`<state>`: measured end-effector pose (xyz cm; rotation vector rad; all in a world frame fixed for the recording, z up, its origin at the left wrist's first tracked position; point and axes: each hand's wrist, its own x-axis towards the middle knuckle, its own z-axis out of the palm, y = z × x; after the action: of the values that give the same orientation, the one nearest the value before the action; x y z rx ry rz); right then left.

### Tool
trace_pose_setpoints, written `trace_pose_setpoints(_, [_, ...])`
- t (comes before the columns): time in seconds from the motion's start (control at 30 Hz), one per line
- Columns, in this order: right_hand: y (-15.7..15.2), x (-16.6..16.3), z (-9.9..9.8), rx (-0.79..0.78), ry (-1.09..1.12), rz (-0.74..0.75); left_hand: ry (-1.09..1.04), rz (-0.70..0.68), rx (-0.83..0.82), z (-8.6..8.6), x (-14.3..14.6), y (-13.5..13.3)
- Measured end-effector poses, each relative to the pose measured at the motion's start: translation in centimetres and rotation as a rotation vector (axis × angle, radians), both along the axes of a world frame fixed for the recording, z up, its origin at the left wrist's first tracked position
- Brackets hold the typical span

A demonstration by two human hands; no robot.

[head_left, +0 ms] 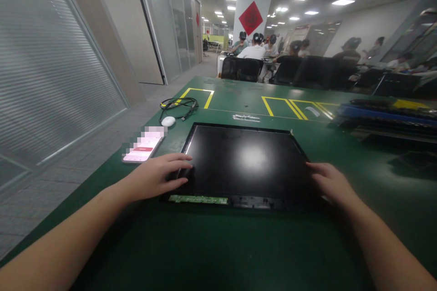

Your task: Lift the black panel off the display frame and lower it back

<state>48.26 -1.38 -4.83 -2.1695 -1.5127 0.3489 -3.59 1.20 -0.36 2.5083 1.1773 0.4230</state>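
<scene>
A black LCD screen panel (239,163) in a thin dark frame lies face up on the green table (218,250). A green circuit board strip (199,199) runs along its near edge, on the left part. My left hand (159,175) grips the panel's left side, with fingertips and thumb over its top face. On the opposite side my right hand (331,184) holds the right edge, its fingers bent against the frame. The undersides of both hands are hidden.
Left of the panel lie a lit phone (143,145), a white mouse (168,121) and a coiled black cable (180,105). Small white pieces (246,118) lie beyond the panel. Blurred dark and blue parts (385,116) are stacked at the right. People sit farther back.
</scene>
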Motion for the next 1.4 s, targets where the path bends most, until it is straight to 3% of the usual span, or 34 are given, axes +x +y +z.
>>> trace_pose_setpoints(0.2, [0.0,0.0,0.0,-0.028,0.019,-0.002,0.031,0.211,0.105,-1.3,-0.3,1.2])
trace_pose_setpoints(0.67, [0.1,0.1,-0.1,-0.021,0.011,-0.017,-0.017,0.389,-0.042,-2.4,0.8,1.0])
trace_pose_setpoints(0.83, [0.0,-0.1,0.2,-0.064,0.024,-0.03,-0.232,0.451,-0.152,-2.3,1.1,0.6])
trace_pose_setpoints(1.07, [0.0,-0.1,0.4,-0.038,0.015,-0.02,-0.805,0.516,-0.386,-1.6,2.1,0.5])
trace_pose_setpoints(1.4, [0.3,0.7,-0.4,-0.012,0.011,0.001,-1.112,0.824,-0.54,-0.3,4.2,-0.4])
